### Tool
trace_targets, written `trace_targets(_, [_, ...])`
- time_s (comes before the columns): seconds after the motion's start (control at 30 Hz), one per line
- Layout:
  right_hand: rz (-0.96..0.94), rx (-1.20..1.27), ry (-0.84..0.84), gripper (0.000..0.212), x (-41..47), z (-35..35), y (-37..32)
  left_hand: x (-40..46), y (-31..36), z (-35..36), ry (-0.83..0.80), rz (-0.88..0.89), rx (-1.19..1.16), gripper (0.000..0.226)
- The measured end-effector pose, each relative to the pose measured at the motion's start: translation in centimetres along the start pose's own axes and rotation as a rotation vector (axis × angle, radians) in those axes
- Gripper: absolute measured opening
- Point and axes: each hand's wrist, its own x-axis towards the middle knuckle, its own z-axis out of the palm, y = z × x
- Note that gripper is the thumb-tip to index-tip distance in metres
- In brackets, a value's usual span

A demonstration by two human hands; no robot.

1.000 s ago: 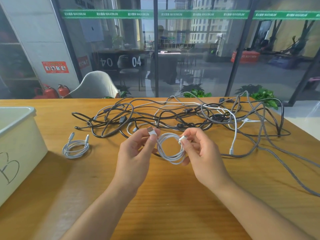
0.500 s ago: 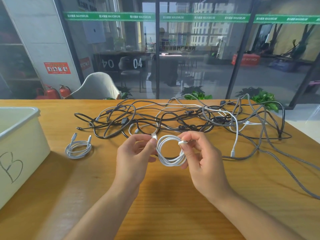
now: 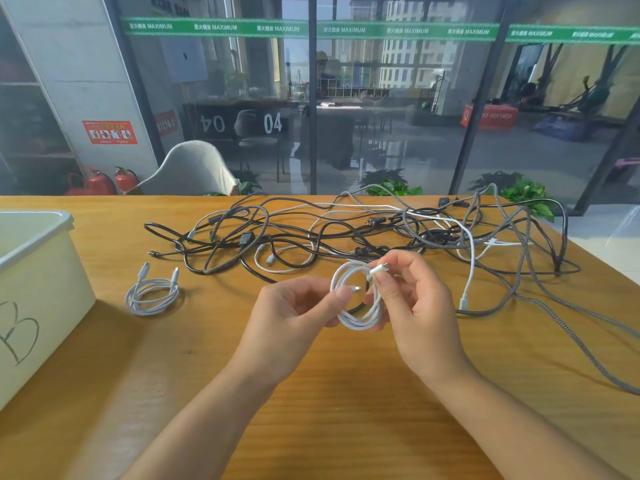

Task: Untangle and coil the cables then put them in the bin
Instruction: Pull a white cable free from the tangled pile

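While pinching the white coil [image 3: 358,296] between both sets of fingers [image 3: 341,294], held upright just above the surface [image 3: 311,393]. Bin [image 3: 38,289] well left of coil, nearer left hand [image 3: 294,317]; right hand [image 3: 415,303] grips plug end.

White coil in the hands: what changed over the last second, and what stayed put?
The left hand moved its connector end from above the white coil down into the loop, as if threading it through. The right hand kept pinching the other connector at the coil's top. The second coiled cable, the tangled pile and the bin stayed as they were.
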Motion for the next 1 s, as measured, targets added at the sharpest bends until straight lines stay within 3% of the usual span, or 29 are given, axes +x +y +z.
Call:
trace_targets(0.1, [0.079, 0.032, -0.060, 0.007, 0.2, 0.1, 0.5, 0.0, -0.1, -0.1, -0.037, -0.037, -0.068, 0.007])
trace_targets(0.27, [0.202, 0.097, -0.124, 0.008, 0.6, 0.0, 0.4, 0.0, -0.1, 0.0, 0.019, -0.063, -0.203, 0.044])
trace_targets(0.5, [0.199, 0.061, -0.140, 0.007, 1.0, -0.8, 0.3, 0.1, -0.5, 0.3, 0.005, 0.027, -0.083, 0.027])
trace_targets(1.0, [0.136, -0.164, -0.141, 0.007, 0.3, -0.7, 0.2, 0.3, -2.0, 0.7, 0.064, 0.059, 0.058, 0.013])
